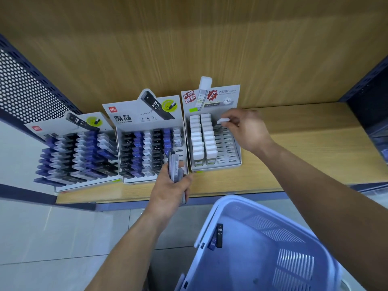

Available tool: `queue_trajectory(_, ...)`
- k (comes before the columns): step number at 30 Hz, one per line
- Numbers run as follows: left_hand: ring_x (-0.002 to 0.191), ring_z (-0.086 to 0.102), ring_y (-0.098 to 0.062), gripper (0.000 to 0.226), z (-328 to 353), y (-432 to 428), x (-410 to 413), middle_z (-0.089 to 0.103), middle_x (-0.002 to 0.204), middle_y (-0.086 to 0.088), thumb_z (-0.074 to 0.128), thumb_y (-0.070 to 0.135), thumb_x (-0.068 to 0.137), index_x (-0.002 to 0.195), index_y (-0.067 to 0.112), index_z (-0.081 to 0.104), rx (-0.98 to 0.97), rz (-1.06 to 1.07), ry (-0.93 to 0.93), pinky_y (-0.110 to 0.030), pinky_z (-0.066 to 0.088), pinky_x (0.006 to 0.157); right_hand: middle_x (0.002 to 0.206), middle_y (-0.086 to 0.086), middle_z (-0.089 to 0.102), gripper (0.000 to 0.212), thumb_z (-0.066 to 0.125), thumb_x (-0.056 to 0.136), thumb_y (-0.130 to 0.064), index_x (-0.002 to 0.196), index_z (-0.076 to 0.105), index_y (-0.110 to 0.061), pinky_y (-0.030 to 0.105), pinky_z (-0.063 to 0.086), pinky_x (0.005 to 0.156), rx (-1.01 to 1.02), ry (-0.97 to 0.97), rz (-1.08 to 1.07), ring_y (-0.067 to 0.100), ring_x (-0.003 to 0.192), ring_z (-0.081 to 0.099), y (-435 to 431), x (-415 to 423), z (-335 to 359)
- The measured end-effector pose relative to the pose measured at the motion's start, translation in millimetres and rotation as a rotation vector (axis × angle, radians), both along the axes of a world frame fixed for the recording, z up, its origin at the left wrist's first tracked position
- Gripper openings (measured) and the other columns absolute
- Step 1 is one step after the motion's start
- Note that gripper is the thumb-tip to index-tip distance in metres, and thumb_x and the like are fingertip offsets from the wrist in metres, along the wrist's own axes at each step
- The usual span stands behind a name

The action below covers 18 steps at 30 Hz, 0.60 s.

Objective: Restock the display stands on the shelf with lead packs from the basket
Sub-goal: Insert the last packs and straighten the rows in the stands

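Lead pack (223,120) pinched by right hand (247,131) over white stand (214,141); left hand (170,190) grips spare packs (175,171).

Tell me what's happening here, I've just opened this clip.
A person is restocking pencil-lead packs on a shelf. Their right hand pinches a white-capped pack over the right display stand, where two columns are full and the other slots are mostly empty. Their left hand grips a bundle of packs in front of the middle stand. The blue basket below holds two dark packs.
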<state>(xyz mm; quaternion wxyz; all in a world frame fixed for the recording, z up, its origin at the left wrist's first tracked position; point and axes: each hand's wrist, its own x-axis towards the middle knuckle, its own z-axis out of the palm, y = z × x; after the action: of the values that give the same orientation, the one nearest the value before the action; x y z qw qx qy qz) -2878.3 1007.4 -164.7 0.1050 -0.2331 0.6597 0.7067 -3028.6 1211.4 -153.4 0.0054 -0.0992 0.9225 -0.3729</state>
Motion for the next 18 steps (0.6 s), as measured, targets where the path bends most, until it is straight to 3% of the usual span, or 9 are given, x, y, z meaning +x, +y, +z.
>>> queue_trajectory(7,0.055,0.049,-0.016,0.029,-4.6,-3.1,1.4,0.052,0.063,0.001,0.069,0.008,0.094,0.114,0.026,0.056,0.029,0.015,-0.020,-0.035,0.044,0.057,0.094,0.000,0.075,0.013,0.065,0.096,-0.026,0.105,0.072,-0.019,0.040,0.057,0.076,0.027,0.018,0.014,0.019,0.085,0.070,13.7,-3.4,-2.2)
queue_trajectory(12,0.054,0.049,-0.015,0.029,-7.6,-4.8,1.9,0.053,0.061,0.003,0.069,0.008,0.094,0.113,0.025,0.057,0.019,0.015,-0.016,-0.036,0.045,0.057,0.088,0.001,0.074,0.011,0.065,0.096,-0.026,0.102,0.073,-0.023,0.041,0.056,0.074,0.044,0.027,0.037,0.022,0.082,0.070,14.1,-10.5,-3.3)
queue_trajectory(18,0.054,0.050,-0.015,0.031,-10.2,-7.0,0.5,0.054,0.072,-0.003,0.069,0.006,0.094,0.115,0.025,0.057,0.034,0.033,-0.021,-0.033,0.047,0.054,0.082,-0.001,0.070,0.011,0.066,0.094,-0.013,0.102,0.073,-0.014,0.039,0.056,0.073,0.047,0.048,0.084,0.021,0.077,0.067,0.0,-14.9,-0.9)
